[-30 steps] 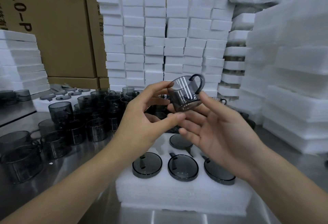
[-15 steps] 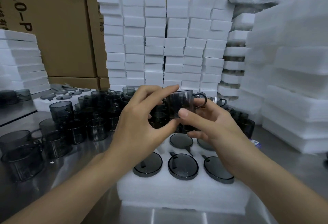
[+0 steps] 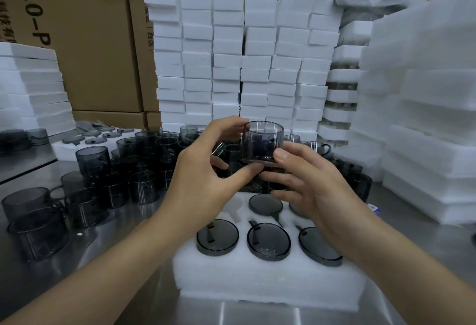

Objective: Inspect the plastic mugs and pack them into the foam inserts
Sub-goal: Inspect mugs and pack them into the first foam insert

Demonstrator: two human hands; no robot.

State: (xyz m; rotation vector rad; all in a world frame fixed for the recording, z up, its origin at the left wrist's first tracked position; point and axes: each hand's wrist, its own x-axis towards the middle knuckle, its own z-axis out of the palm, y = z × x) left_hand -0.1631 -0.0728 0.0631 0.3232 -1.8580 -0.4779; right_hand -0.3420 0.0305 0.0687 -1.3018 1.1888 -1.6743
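Far left on the steel desk [image 3: 116, 234]: a stack of white foam sheets [image 3: 31, 87] before brown cardboard cartons [image 3: 90, 41], with loose smoky grey plastic mugs [image 3: 92, 157] crowded next to it, upright and close together.

At centre, raised above the desk and in front of a wall of stacked foam blocks [image 3: 231, 67]: one grey mug [image 3: 262, 141], upright, gripped from both sides. On its left, the left hand [image 3: 203, 170], fingers curled over the rim, thumb under the base. On its right, the right hand [image 3: 314, 185], thumb pressed against the lower wall, fingers curled below; handle side not clear.

Directly beneath the hands: a white foam insert [image 3: 257, 273], holding packed mugs [image 3: 268, 241] sunk in its pockets as dark round discs, three in the near row, with one bare pocket [image 3: 233, 208] at the back left.

Far right: tall piles of foam inserts [image 3: 425, 118].
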